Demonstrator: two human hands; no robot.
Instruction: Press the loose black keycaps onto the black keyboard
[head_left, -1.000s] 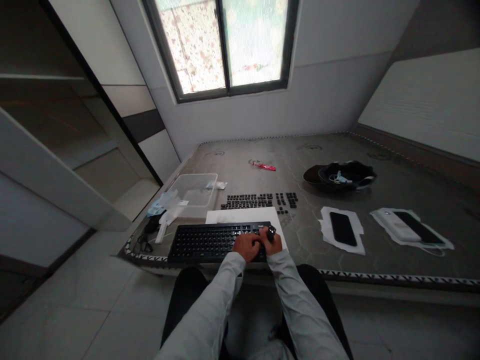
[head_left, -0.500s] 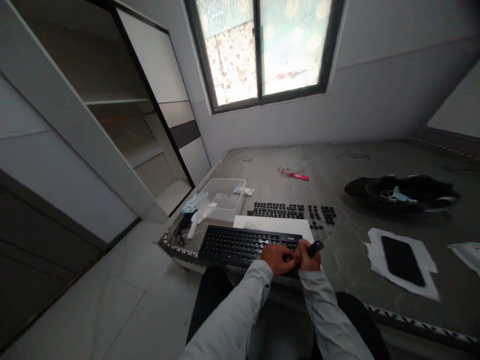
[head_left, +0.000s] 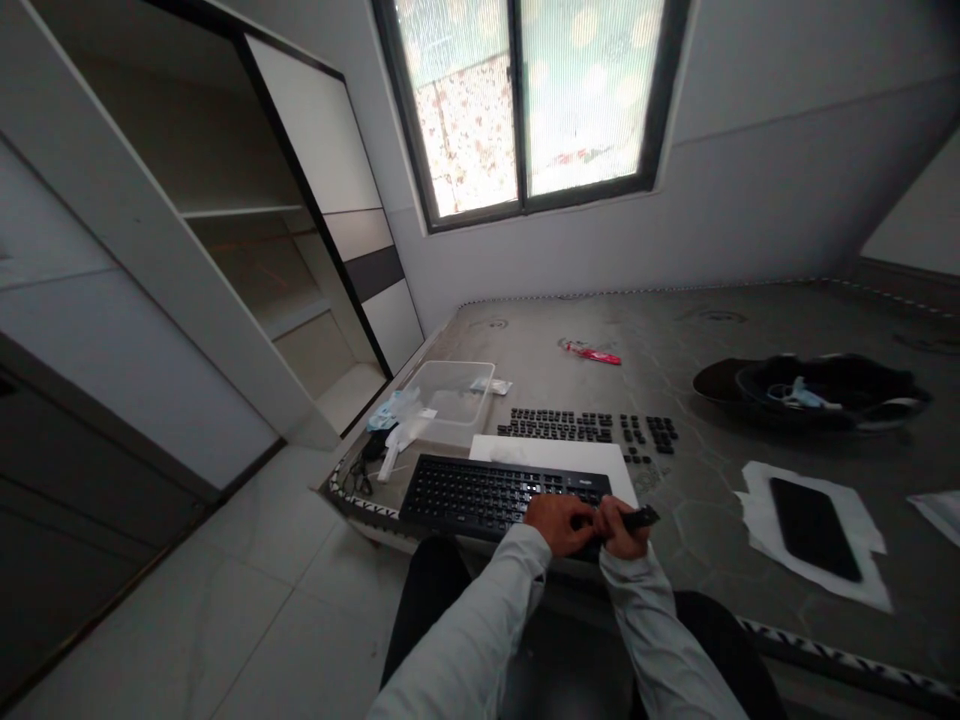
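The black keyboard [head_left: 465, 495] is located at the near edge of the grey surface [head_left: 701, 485], in front of loose black keys [head_left: 555, 425], with a dark handle [head_left: 641, 517] gripped in the right hand [head_left: 622, 532] and the left hand [head_left: 555, 524] curled over the keyboard's right end, anything pinched there being indeterminable.

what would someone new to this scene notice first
The bright window in the back wall stands out most. Next come the left hand and right hand, close together at the right end of the black keyboard, the right gripping a dark handle. Just beyond the keyboard, small black keycaps lie in rows, with a red item farther back.
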